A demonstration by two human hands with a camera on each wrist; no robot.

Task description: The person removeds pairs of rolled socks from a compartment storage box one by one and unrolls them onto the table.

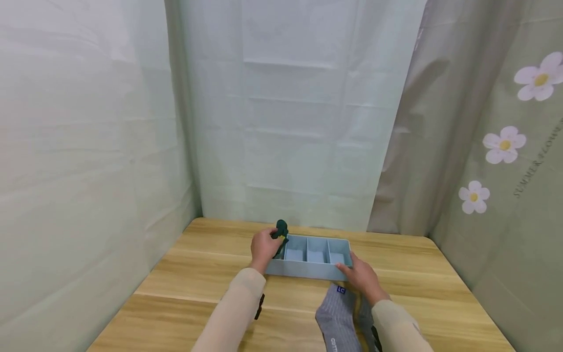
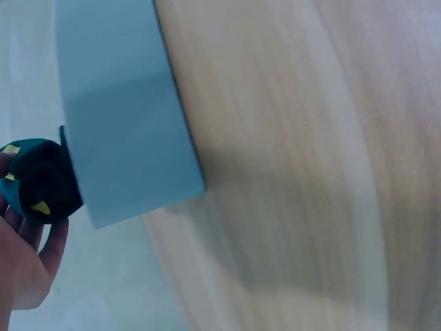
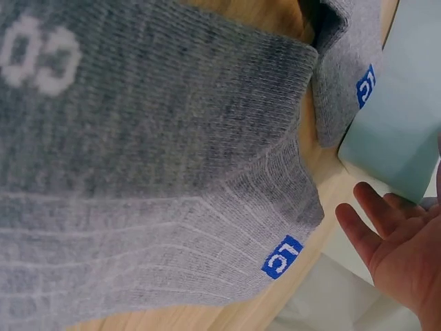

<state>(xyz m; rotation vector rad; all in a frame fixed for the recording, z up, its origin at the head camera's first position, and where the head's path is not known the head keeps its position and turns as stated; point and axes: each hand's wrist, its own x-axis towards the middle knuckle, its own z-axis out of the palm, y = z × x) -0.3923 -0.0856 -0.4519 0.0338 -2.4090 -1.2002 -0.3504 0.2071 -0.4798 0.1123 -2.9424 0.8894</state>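
The left hand [image 1: 263, 248] holds a rolled green sock [image 1: 281, 229] right over the box's [image 1: 308, 268] left end — the right hand [image 1: 361, 276] rests flat on its near-right corner.

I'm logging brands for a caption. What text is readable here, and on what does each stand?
"LC": blue tag on each grey sock.
"SUMMER...": curtain beside the flowers; the rest is too blurred to read.
White letters on the sock foot: cut off and blurred, not readable for sure.

A wooden table [image 1: 198, 274] fills the near scene. Pale green cloth [image 1: 88, 146] hangs left and far; a flowered curtain [image 1: 497, 146] hangs right.
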